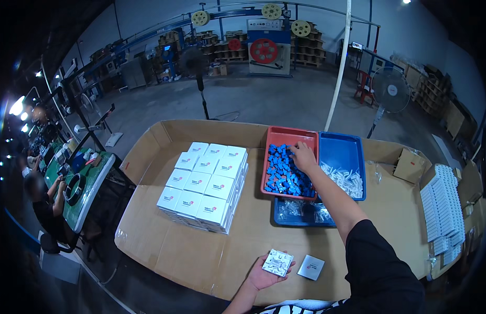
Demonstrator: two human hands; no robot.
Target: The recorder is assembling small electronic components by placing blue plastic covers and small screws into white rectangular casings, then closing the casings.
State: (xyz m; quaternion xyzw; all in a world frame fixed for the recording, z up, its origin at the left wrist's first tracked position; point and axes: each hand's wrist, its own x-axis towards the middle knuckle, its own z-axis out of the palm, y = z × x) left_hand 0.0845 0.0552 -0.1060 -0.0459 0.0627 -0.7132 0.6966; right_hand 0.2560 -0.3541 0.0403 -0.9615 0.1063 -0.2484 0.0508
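My left hand (260, 278) holds a square white plastic housing (278, 262), its inner side with moulded parts facing up. Beside it on the cardboard lies a matching square white cover (310, 267), smooth face up with a small printed mark. My right hand (304, 158) reaches over the red tray (317, 137), fingers curled down at the edge of a heap of small blue plastic pieces (285, 170). What its fingertips pinch, if anything, is too small to make out.
A blue tray (340, 144) with small white pieces (343, 180) stands right of the red one. Under them, another blue tray (278, 219) holds clear bags. Stacked white boxes (196, 183) stand left; stacked white parts (442, 206) right. A co-worker (44, 204) sits at a green table (91, 183).
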